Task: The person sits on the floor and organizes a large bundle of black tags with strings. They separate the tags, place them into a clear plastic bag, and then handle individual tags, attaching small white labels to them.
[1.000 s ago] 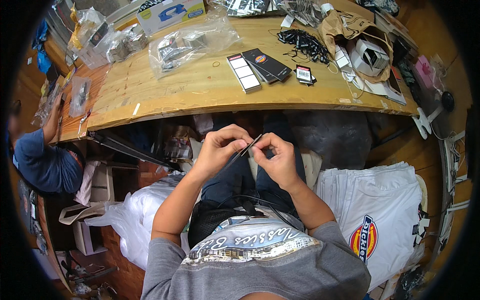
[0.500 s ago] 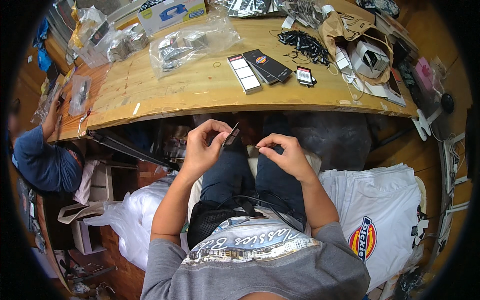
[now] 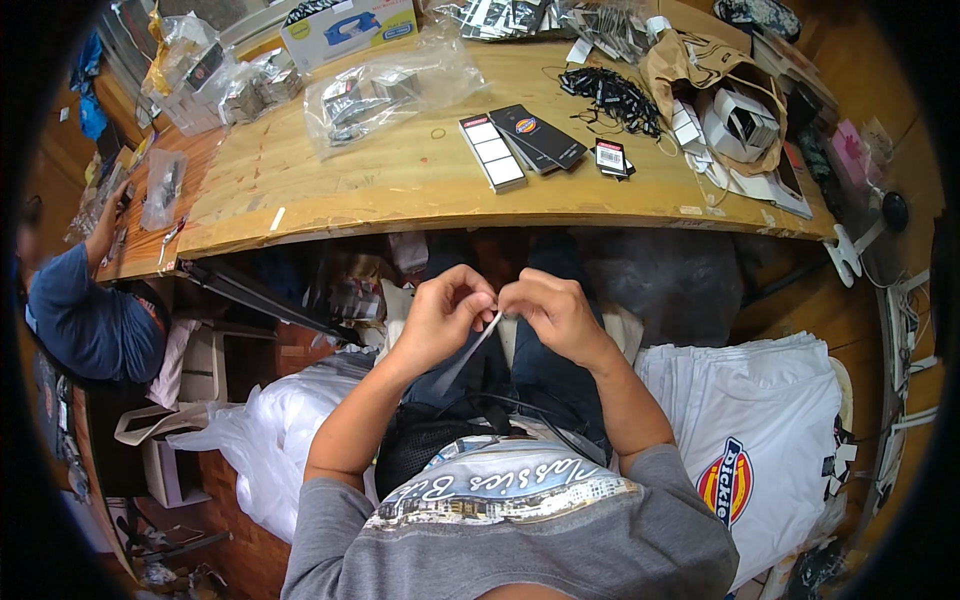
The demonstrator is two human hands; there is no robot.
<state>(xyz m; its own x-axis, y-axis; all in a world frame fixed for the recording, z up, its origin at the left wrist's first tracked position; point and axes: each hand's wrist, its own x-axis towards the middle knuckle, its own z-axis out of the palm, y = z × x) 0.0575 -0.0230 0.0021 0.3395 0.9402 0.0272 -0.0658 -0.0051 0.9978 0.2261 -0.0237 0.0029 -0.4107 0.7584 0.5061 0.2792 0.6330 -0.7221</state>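
Observation:
My left hand (image 3: 447, 308) and my right hand (image 3: 552, 308) meet fingertip to fingertip above my lap, beyond the table's near edge. Between them slants a thin, pale hang tag (image 3: 484, 338), seen nearly edge-on and blurred at its lower end. The left fingers pinch it near the top. My right thumb and fingers are closed at the same upper end; any small string there is hidden by the fingers. On the table lie a stack of white-faced tags (image 3: 494, 158), long black tags (image 3: 553, 148) and a small barcode tag (image 3: 609, 156).
A tangle of black tag strings (image 3: 612, 92) lies beside a brown paper bag (image 3: 712, 68). Clear plastic bags (image 3: 385, 90) sit farther left. Folded white shirts (image 3: 745, 400) are stacked at my right, white plastic (image 3: 290, 430) at my left. Another person (image 3: 95, 310) sits far left.
My hands have come together from apart. The dark tag in my left hand has turned and now shows pale, slanting down; my right fingers have moved left to its upper end.

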